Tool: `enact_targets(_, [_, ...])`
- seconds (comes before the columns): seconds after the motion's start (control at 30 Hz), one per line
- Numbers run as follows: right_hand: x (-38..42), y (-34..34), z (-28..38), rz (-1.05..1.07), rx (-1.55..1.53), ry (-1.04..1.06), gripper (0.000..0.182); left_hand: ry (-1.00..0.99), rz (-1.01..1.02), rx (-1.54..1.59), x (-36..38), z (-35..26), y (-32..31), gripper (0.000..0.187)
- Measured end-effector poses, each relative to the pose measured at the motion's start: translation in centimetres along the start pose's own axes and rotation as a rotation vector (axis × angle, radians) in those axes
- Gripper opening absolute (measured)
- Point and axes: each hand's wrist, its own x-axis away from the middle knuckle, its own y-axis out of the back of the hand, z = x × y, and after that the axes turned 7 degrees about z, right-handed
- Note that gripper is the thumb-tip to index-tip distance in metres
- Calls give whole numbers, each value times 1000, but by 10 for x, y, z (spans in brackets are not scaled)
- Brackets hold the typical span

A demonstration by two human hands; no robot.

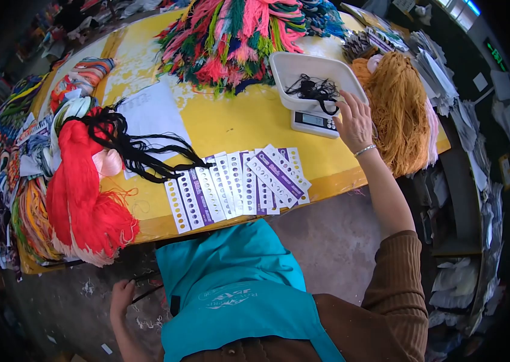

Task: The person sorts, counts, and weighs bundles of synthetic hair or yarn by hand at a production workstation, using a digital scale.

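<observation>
My right hand (354,120) reaches to the white tray (296,65) of a small digital scale (314,122). Its fingertips are at a clump of black thread (314,90) lying in the tray; whether they pinch the thread is hidden. My left hand (122,295) hangs low beside my body, below the table edge, closed on a few black thread strands (146,294). A row of white and purple punched thread cards (237,184) lies on the yellow table (231,120) in front of me. A black thread bundle (131,145) lies to the cards' left.
A red yarn hank (83,193) drapes over the table's left front edge. An orange yarn heap (397,105) sits right of the scale. Mixed pink, green and red skeins (237,36) pile at the back. A white paper (152,111) lies mid-table. Cluttered shelves (466,181) stand at right.
</observation>
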Motion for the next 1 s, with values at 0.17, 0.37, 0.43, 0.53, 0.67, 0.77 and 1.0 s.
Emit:
enact_targets(0.17, [-8, -17, 0, -40, -30, 23, 40, -19, 52, 149, 4, -8, -3, 29])
enact_targets(0.37, [-27, 9, 13, -109, -196, -31, 12, -73, 133, 495, 16, -28, -4, 28])
enact_targets(0.43, [-39, 17, 20, -41, -423, -221, 9, -173, 152, 786, 17, -36, -4, 30])
enact_targets(0.53, [-83, 58, 45, 173, -1364, -512, 22, -338, 333, 1466, 20, -67, -4, 31])
enact_targets(0.67, [-146, 123, 94, 578, -1786, -438, 22, -725, 677, 1471, 31, -131, -9, 41])
enact_targets(0.77, [-188, 150, 142, 688, -1847, -60, 25, -911, 855, 1250, 35, -194, -22, 40])
enact_targets(1.0, [-209, 187, 249, 989, -1813, 256, 30, -848, 448, 708, 50, -331, -54, 22])
